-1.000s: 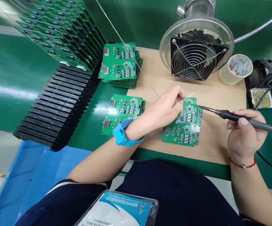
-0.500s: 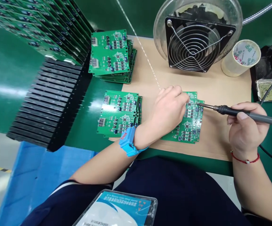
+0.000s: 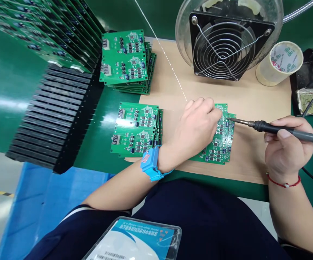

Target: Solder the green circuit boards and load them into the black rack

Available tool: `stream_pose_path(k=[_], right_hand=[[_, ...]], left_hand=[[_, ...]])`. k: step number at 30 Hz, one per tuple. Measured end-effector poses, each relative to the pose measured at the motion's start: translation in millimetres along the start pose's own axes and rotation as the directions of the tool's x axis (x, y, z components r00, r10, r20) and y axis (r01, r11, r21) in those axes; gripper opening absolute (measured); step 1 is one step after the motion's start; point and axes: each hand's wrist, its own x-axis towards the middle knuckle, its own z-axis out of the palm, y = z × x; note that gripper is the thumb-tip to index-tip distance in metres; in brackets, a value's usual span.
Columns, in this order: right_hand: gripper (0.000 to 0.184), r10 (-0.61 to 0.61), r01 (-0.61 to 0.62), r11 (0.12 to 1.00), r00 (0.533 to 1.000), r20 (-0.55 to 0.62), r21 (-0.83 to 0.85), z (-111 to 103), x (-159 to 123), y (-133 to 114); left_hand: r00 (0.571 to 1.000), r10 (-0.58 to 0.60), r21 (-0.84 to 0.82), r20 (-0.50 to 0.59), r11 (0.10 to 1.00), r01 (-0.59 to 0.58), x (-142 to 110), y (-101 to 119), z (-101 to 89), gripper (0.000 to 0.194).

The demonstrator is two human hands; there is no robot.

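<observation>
A green circuit board point(image 3: 219, 142) lies on the tan work mat point(image 3: 248, 108). My left hand point(image 3: 197, 128) rests on it, fingers pinched on a thin solder wire point(image 3: 170, 66) that runs up and away to the back left. My right hand point(image 3: 286, 148) is closed round the grey handle of a soldering iron point(image 3: 278, 130). The iron's tip touches the board's upper right edge, just beside my left fingertips. A blue strap point(image 3: 151, 163) sits on my left wrist and a red string on my right.
Two stacks of green boards point(image 3: 136, 130) point(image 3: 125, 63) lie left of the mat. A black slotted rack point(image 3: 56, 108) holding several boards stands at far left. A fume fan point(image 3: 226, 45), a tape roll point(image 3: 279, 68) and an iron stand with sponge point(image 3: 309, 103) line the back.
My left hand has lowered onto the board, covering more of it. The iron's tip has come in to the board's edge, and my view has tilted down slightly.
</observation>
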Motion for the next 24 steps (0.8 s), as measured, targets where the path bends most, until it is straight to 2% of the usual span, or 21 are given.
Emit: stream_pose_path(k=[8, 12, 15, 24], right_hand=[[0.014, 0.025, -0.025, 0.999, 0.999, 0.029, -0.026, 0, 0, -1], [0.014, 0.015, -0.015, 0.999, 1.0, -0.005, -0.038, 0, 0, 0], [0.015, 0.032, -0.031, 0.998, 0.999, 0.013, -0.058, -1, -1, 2], [0.015, 0.019, -0.016, 0.998, 0.999, 0.042, -0.062, -3, -1, 3]], left_hand=[[0.998, 0.048, -0.005, 0.048, 0.999, -0.047, 3, 3, 2.0, 0.026], [0.999, 0.026, -0.041, 0.026, 0.999, -0.025, 3, 2, 3.0, 0.025], [1.0, 0.018, -0.054, 0.021, 0.998, -0.017, 4, 2, 6.5, 0.025], [0.997, 0.074, -0.065, -0.011, 0.995, -0.074, 10, 7, 14.5, 0.032]])
